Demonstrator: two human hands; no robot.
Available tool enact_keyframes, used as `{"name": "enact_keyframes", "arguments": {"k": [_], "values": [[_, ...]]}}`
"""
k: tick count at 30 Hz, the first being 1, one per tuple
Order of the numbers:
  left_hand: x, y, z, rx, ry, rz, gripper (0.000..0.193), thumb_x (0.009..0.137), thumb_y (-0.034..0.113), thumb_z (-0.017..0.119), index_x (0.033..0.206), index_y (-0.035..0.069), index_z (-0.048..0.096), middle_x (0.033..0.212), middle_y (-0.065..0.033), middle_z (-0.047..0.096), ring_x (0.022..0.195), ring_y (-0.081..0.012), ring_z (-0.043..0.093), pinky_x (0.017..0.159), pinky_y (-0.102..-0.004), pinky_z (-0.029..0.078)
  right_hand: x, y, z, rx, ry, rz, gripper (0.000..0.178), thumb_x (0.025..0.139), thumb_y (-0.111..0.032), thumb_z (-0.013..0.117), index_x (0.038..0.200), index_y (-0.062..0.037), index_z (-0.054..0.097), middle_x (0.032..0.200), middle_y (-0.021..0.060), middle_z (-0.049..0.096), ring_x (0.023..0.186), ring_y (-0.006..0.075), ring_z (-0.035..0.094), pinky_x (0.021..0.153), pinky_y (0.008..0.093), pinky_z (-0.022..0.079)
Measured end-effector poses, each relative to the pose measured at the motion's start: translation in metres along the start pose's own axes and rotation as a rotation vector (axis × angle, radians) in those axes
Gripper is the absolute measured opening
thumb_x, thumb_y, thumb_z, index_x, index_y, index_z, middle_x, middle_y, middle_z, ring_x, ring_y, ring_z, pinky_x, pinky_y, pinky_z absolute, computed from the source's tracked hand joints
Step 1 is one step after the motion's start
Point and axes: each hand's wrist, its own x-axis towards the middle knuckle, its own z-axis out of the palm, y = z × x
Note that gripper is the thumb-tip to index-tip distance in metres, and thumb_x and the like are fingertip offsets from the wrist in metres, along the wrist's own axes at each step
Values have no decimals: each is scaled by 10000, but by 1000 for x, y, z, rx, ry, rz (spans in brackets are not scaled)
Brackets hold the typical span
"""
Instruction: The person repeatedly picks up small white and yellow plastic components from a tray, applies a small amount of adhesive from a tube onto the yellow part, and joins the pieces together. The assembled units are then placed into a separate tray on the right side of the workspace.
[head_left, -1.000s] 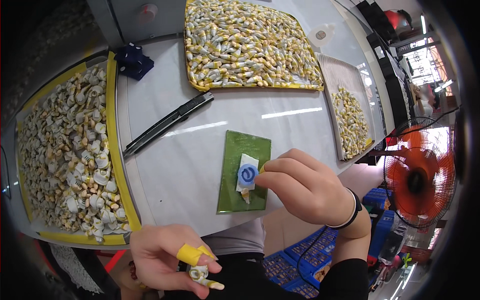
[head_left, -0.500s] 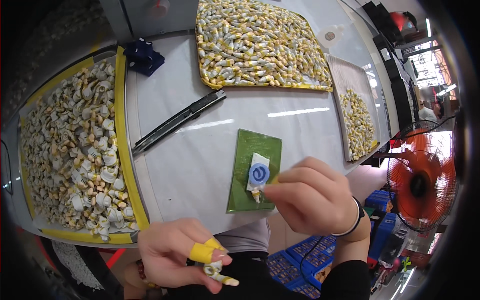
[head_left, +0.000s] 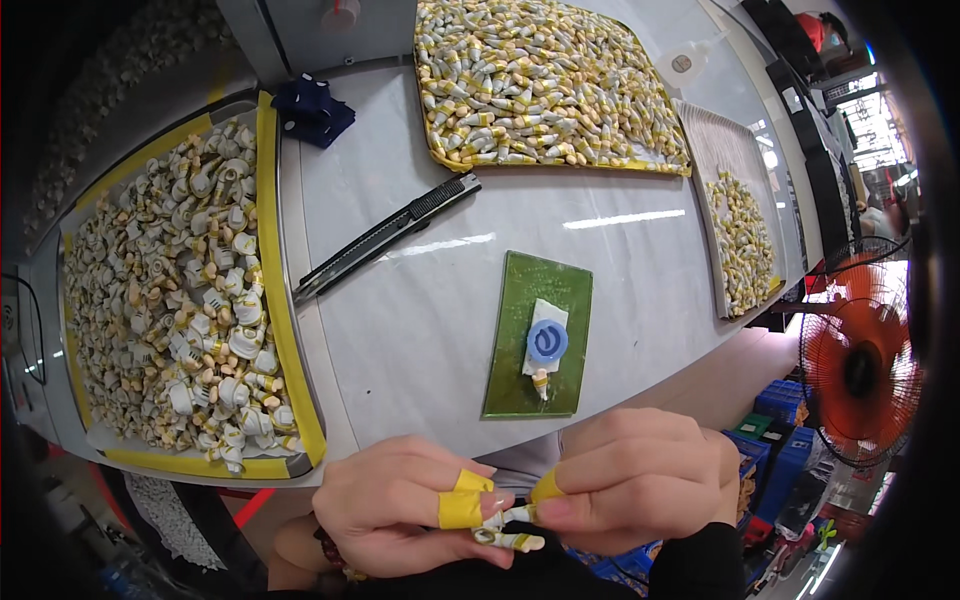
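- Presently, 1 small white-and-yellow moulded piece with a peach tip (head_left: 512, 541) is on the wearer's side of the green rectangular plate (head_left: 510, 385).
- Yellow-taped left-hand fingers (head_left: 460, 508) pinch it; the right hand (head_left: 640, 485) pinches at its upper limb, contact partly hidden.
- Uneven finger pressure could bend or drop it.
- Its lower limb's long axis runs left-right, nearly level, peach tip pointing right.

We get bright light; white glare streaks (head_left: 622, 219) beyond the green rectangular plate (head_left: 512, 340), blown-out window (head_left: 882, 122) far to its right, fisheye-bent rim.
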Motion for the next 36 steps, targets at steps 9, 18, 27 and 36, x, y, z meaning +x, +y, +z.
{"name": "enact_keyframes", "arguments": {"k": [9,18,27,36], "values": [[9,8,-6,152,-119,30,274,679,122,826,887,33,672,835,-56,668,726,-226,644,675,-314,549,3,4,3,61,-72,-62,178,710,58,736,715,-6,570,771,122,649,601,217,622,497,288,509],[8,9,-5,146,-111,62,301,670,127,833,924,58,687,881,-22,654,780,-212,639,726,-309,559,4,4,0,75,-111,-89,178,713,68,731,726,-2,567,771,137,646,609,226,625,505,293,513],[10,10,4,195,-52,-3,313,654,138,844,907,65,676,889,-29,664,775,-220,635,732,-344,565,-1,-2,-1,-46,-76,-64,204,693,8,768,824,-10,614,806,111,654,619,213,627,511,287,514],[11,2,-4,140,-112,-50,355,677,174,845,884,-18,630,846,-123,671,748,-213,643,634,-328,535,-2,8,0,156,-45,4,202,679,-22,790,852,-51,689,821,79,662,604,197,619,513,283,484]]}}
